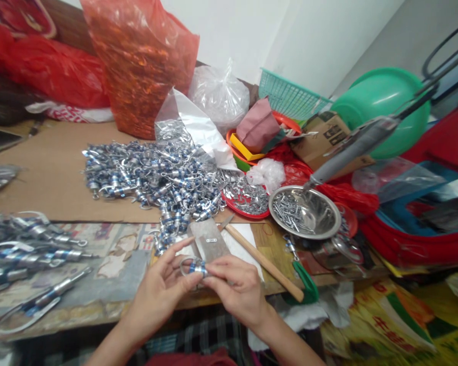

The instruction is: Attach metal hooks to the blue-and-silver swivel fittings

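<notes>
The blue-banded metal fitting (pixel 197 267) was held up just over the near edge of the counter (pixel 126 264), between the worker's two hands, its pale curved loop turned toward the left. The left hand (pixel 157 284) was partly curled, thumb in front and fingers behind, with the fitting pinched near the loop; the right hand (pixel 238 284) was closed more tightly, thumb and forefinger bunched at the other end. I took the step in hand for close two-handed fingerwork on this one piece, though which part was being worked I could not tell. The next move seemed to me to call for a steady left pinch and small, careful motions of the right fingertips. Just beyond the hands lay a metal block (pixel 218 250) bearing a small silver plate (pixel 211 240), and beside it a wooden-handled hammer (pixel 267 264). Farther back a big heap of similar fittings (pixel 137 175) spread over cardboard (pixel 57 195), with a red tray (pixel 231 204) of small metal pieces and a steel bowl (pixel 328 221) of pins (pixel 288 209) to its right.
</notes>
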Motion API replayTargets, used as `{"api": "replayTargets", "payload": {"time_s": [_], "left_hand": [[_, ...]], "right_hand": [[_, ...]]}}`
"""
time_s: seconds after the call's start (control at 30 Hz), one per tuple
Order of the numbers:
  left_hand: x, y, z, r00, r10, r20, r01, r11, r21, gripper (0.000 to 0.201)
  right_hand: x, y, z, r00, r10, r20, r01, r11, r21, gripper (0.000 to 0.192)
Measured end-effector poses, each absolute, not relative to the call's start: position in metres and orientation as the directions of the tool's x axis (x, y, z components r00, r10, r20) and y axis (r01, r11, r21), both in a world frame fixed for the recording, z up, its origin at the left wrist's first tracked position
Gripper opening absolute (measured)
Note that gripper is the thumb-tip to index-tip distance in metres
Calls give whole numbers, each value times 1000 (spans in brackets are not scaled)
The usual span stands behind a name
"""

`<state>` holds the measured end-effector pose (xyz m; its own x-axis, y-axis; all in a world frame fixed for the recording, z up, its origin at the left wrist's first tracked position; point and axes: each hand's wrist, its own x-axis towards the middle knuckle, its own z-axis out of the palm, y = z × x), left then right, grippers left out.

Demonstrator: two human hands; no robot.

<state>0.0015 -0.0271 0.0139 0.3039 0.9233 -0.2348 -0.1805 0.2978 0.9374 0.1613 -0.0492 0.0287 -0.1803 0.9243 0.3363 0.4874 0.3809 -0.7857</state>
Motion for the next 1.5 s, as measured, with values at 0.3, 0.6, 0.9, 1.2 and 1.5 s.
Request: {"api": "replayTargets", "payload": {"time_s": [0.3, 0.6, 0.9, 1.2, 1.5], "left_hand": [[1, 4, 17, 462, 861, -215, -180, 328, 927, 72], [1, 20, 17, 456, 862, -222, -169, 329, 929, 77], [-4, 25, 8, 407, 901, -149, -113, 212, 971, 71], [-1, 25, 12, 401, 902, -161, -164, 243, 956, 66], [-1, 25, 9, 401, 902, -161, -175, 248, 953, 65]], "right_hand": [[178, 10, 26, -139, 942, 304, 754, 300, -584, 19], [195, 11, 22, -163, 966, 201, 757, 253, -602, 15], [182, -6, 33, -240, 888, 392, 723, 434, -538, 21], [154, -26, 18, -372, 752, 544, 718, 604, -345, 28], [145, -55, 7, -232, 839, 492, 821, 440, -363, 43]]}}
